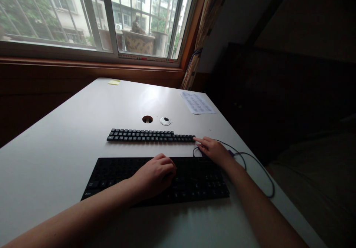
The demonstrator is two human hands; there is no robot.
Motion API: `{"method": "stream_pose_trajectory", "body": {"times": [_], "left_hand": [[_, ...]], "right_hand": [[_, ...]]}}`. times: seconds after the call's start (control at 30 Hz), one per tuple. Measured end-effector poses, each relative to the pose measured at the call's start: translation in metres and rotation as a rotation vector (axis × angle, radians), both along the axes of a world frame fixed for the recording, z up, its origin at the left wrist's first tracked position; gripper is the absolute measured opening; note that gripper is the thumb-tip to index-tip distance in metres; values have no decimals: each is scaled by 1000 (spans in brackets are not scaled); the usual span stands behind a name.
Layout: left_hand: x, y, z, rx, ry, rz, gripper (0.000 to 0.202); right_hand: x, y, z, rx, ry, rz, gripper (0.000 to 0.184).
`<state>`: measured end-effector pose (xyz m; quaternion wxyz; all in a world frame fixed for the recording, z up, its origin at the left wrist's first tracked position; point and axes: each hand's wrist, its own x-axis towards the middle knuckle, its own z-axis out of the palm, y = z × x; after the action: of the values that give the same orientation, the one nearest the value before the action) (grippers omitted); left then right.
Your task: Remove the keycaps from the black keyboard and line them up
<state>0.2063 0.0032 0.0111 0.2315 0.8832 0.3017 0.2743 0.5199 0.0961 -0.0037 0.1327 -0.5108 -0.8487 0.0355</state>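
Note:
A black keyboard [194, 185] lies on the white desk close to me, with many of its upper keys seemingly off and several keycaps still on the lower and right parts. My left hand [158, 173] rests over its middle, fingers curled down and closed; whatever is under them is hidden. Beyond the keyboard, loose black keycaps [139, 136] stand in tight rows. At the right end of these rows, my right hand [213, 149] has its index finger stretched out, its tip touching the last keycap. Its other fingers are partly bent, with no object visible in them.
A black cable [274, 188] loops on the desk [61, 140] at the right, near a small purple thing [230, 153] partly behind my right wrist. Farther back are a round hole [147, 119], a white ring [165, 121], printed sheets [197, 103] and yellow sticky notes [114, 82].

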Motion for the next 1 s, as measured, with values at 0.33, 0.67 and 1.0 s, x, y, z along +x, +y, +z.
{"method": "stream_pose_trajectory", "body": {"times": [0.33, 0.67, 1.0], "left_hand": [[-1, 1, -2, -8, -2, -7, 15], [-1, -1, -2, 15, 20, -8, 12], [-1, -3, 2, 31, 59, -16, 11]], "right_hand": [[-1, -8, 13, 85, 147, -23, 32], [6, -40, 57, 251, 427, -215, 33], [20, -101, 59, 170, 367, -378, 34]]}}
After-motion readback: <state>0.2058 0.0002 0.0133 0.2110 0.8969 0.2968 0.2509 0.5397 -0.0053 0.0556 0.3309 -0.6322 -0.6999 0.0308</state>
